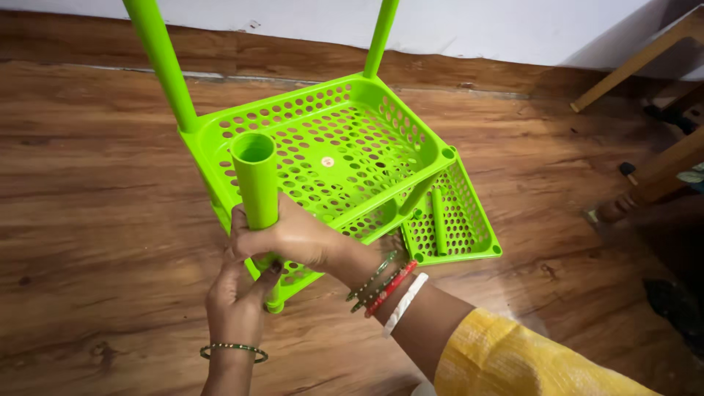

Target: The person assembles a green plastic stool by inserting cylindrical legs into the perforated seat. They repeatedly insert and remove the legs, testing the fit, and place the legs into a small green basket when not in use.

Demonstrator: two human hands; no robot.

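Tube (255, 176) of green plastic stands upright at the near corner of the basket (345, 158), right hand (290, 238) wrapped around it, left hand (236, 301) pinching just below.

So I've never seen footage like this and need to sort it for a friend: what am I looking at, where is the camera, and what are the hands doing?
The one picture comes from a camera worn on a person's head, looking down at their own two bare hands. There is no machine here.

On the wooden floor stands a bright green plastic rack: a perforated square tray with a second tray lower, to its right. Green tubes rise from two of its corners towards the wall.

The right hand, with bangles at the wrist and a yellow sleeve, closes its grip round another hollow green tube at the near corner. The left hand touches the same tube lower down, just below the right. Wooden furniture legs show at the right edge.
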